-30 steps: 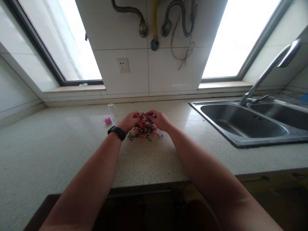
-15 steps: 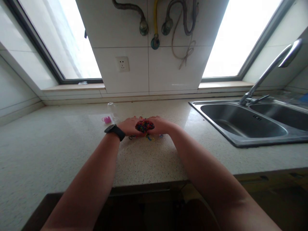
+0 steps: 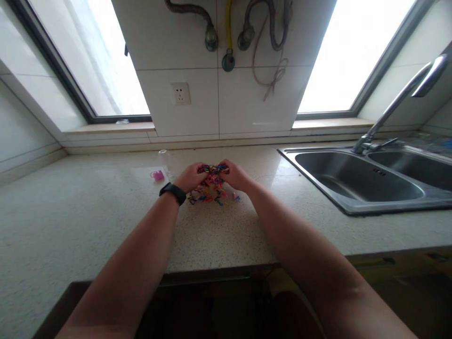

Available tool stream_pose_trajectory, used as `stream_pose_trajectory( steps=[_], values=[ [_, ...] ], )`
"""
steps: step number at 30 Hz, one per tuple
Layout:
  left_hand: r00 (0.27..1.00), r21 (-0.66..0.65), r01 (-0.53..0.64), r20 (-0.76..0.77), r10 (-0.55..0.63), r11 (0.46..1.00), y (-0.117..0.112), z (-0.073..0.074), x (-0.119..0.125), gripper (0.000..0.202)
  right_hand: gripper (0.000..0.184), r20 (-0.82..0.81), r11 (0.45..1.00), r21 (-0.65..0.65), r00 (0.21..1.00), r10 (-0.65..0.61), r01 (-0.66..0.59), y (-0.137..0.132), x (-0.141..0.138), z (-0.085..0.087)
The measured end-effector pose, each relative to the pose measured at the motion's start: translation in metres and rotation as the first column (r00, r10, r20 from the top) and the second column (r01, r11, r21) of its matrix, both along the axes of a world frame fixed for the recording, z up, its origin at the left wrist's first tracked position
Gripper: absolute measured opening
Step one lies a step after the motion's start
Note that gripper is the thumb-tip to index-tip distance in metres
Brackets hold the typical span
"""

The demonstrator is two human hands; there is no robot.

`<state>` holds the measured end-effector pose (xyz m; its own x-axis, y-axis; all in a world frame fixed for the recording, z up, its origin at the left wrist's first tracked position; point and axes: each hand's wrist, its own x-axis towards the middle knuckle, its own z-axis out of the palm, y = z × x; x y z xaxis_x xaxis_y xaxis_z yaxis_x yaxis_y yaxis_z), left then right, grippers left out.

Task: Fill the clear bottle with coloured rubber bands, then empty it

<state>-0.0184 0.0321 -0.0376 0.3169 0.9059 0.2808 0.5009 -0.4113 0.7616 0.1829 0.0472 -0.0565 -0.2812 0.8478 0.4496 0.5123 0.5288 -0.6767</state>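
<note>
A tangled heap of small multicoloured rubber bands (image 3: 213, 180) lies on the speckled countertop (image 3: 219, 235). My left hand (image 3: 191, 178), with a dark watch (image 3: 173, 192) on its wrist, has its fingers closed on the left side of a clump. From the right side my right hand (image 3: 235, 175) grips the same clump, lifted slightly. Loose bands hang below and lie scattered in front of both hands. To the left are a small pink cap (image 3: 157, 175) and a clear plastic bottle (image 3: 163, 162), partly hard to make out against the counter.
At the right, a double steel sink (image 3: 356, 181) with a chrome faucet (image 3: 391, 103) is set into the counter. The tiled wall behind carries a power socket (image 3: 181, 93) and several pipes. The counter's front edge (image 3: 219, 270) runs below my forearms.
Both hands were spread flat over the heap; now their fingers are closed around a clump and raised a little. More of the loose bands shows beneath them.
</note>
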Motion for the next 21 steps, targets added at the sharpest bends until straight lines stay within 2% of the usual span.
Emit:
stream_pose_trajectory(
  steps=[3, 5, 6, 8, 10, 12, 14, 16, 21],
  values=[
    [0.972, -0.093, 0.026, 0.235, -0.003, 0.995, 0.004, -0.001, 0.0, 0.031, 0.026, -0.124, 1.0, -0.001, 0.992, 0.013, -0.014, 0.006, -0.002, -0.003],
    [0.973, -0.072, 0.022, 0.23, -0.005, 0.997, 0.006, -0.001, -0.002, 0.037, 0.03, -0.146, 0.999, -0.008, 0.988, 0.042, -0.044, 0.007, -0.002, -0.004],
    [0.987, -0.028, 0.008, 0.159, -0.003, 1.0, 0.007, -0.002, -0.004, 0.041, 0.034, -0.137, 0.998, -0.021, 0.989, 0.061, -0.065, 0.007, -0.002, -0.003],
    [0.996, 0.106, -0.012, -0.091, 0.022, 0.994, 0.007, -0.003, -0.011, 0.05, 0.045, -0.061, 0.993, -0.045, 0.992, 0.109, -0.112, 0.005, 0.0, -0.002],
    [0.929, 0.199, 0.005, -0.363, 0.069, 0.98, 0.007, -0.005, -0.017, 0.062, 0.055, 0.107, 0.989, -0.047, 0.983, 0.147, -0.142, 0.002, 0.003, 0.0],
    [0.834, 0.199, 0.031, -0.545, 0.085, 0.979, 0.008, -0.009, -0.022, 0.077, 0.067, 0.326, 0.989, -0.029, 0.934, 0.148, -0.147, -0.003, 0.007, 0.003],
    [0.777, 0.158, 0.045, -0.626, 0.065, 0.986, 0.011, -0.014, -0.023, 0.088, 0.082, 0.497, 0.992, -0.037, 0.859, 0.122, -0.119, -0.008, 0.008, 0.005],
    [0.75, 0.142, 0.04, -0.658, 0.064, 0.989, 0.015, -0.018, -0.021, 0.093, 0.091, 0.594, 0.995, -0.047, 0.799, 0.095, -0.083, -0.011, 0.006, 0.005],
    [0.713, 0.155, 0.014, -0.694, 0.098, 0.988, 0.024, -0.021, -0.01, 0.092, 0.092, 0.664, 1.0, 0.005, 0.747, 0.018, -0.029, -0.006, -0.004, 0.0]
  ],
)
